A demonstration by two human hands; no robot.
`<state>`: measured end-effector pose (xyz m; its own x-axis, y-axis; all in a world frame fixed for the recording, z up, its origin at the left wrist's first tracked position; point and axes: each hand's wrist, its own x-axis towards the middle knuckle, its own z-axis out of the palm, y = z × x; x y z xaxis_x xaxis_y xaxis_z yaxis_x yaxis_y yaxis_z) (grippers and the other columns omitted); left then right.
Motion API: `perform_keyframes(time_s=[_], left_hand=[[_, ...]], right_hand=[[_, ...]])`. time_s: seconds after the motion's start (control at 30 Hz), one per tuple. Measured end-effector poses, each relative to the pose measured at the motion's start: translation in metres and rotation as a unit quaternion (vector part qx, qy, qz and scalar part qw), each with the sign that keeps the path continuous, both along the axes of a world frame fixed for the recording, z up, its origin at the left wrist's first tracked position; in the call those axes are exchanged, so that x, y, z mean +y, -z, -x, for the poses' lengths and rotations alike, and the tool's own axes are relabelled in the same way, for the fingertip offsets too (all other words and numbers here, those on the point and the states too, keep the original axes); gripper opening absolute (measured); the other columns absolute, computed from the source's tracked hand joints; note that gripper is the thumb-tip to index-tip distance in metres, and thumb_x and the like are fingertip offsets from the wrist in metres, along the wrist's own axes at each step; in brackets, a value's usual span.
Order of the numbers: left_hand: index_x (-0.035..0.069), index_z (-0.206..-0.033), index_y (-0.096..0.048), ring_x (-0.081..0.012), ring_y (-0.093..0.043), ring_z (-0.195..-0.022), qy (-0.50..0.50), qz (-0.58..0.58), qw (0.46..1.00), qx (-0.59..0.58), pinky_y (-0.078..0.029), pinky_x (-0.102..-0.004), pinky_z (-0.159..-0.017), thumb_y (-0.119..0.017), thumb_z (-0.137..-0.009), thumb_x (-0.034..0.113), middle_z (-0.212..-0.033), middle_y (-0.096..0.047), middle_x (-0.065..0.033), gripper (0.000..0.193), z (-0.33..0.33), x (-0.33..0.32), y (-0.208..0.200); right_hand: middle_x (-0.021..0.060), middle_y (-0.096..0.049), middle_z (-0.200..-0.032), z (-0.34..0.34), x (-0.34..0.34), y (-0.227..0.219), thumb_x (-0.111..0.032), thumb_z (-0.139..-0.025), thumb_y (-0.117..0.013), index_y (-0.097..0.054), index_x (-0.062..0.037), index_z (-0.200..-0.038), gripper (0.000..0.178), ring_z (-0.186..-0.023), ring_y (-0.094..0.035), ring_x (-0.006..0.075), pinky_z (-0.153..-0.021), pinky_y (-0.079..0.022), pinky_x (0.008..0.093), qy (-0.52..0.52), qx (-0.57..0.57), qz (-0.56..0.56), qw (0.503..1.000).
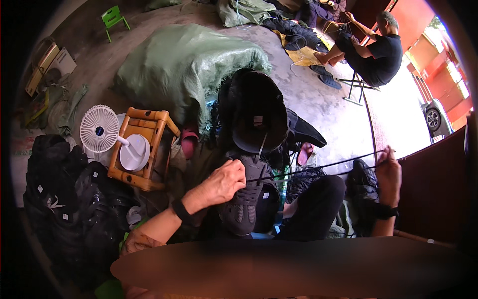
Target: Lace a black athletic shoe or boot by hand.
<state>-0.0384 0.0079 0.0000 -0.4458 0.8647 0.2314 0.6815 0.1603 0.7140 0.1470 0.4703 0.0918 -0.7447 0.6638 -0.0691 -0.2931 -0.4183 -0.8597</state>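
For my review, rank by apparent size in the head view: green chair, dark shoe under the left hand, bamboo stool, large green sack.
1. Large green sack
2. Bamboo stool and dark shoe: too alike to rank, the shoe being nearer the camera.
3. Green chair

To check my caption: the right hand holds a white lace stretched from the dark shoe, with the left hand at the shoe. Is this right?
The lace is black, not white, as the head view shows. The right hand holds it stretched from the dark shoe, with the left hand at the shoe.
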Motion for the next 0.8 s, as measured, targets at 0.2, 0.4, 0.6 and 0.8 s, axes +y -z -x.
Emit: perform_keyframes(time_s=[0.2, 0.4, 0.6, 0.8], left_hand=[[0.003, -0.083, -0.057, -0.0300, -0.053, -0.092, -0.040, 0.069, 0.997, 0.022, -0.044, -0.0383, -0.082, -0.053, -0.076, -0.002, -0.096, -0.055, -0.0117, 0.010, 0.002, 0.013, -0.001], [0.003, -0.099, -0.056, -0.0230, -0.065, -0.081, -0.113, 0.023, 0.983, -0.144, -0.053, -0.0346, -0.077, -0.041, -0.078, -0.008, -0.085, -0.063, -0.0103, 0.027, 0.007, 0.019, 0.002], [0.003, -0.111, -0.056, -0.0235, -0.068, -0.089, -0.056, -0.007, 0.995, -0.084, -0.053, -0.0335, -0.081, -0.053, -0.086, 0.000, -0.089, -0.068, -0.0109, 0.024, 0.011, 0.036, -0.021], [0.001, -0.122, -0.055, -0.0133, -0.066, -0.084, 0.104, -0.011, 0.924, -0.369, -0.050, -0.0257, -0.074, -0.059, -0.095, 0.015, -0.086, -0.066, -0.0042, 0.032, 0.006, 0.053, -0.036]], right_hand=[[0.0039, -0.063, -0.085, -0.114, 0.182, -0.070, -0.012, -0.098, -0.057, -0.060, -0.0020, -0.101, 0.011, -0.076, -0.062, 0.0119, -0.069, -0.056, 0.0219, 0.197, 0.065, -0.016, 0.978], [0.0035, -0.060, -0.089, -0.053, 0.130, -0.133, -0.013, -0.101, -0.052, -0.054, 0.0020, -0.124, 0.028, -0.075, -0.057, 0.0098, -0.070, -0.051, 0.0215, 0.147, 0.083, -0.152, 0.974], [0.0008, -0.051, -0.080, -0.071, 0.114, -0.244, -0.014, -0.102, -0.050, -0.049, 0.0000, -0.134, 0.035, -0.061, -0.039, 0.0049, -0.056, -0.034, 0.0185, -0.029, 0.051, -0.394, 0.917], [-0.0008, -0.047, -0.077, -0.058, 0.051, -0.236, -0.015, -0.102, -0.049, -0.045, -0.0019, -0.139, 0.039, -0.060, -0.035, 0.0036, -0.055, -0.031, 0.0178, 0.047, -0.035, -0.492, 0.868]])
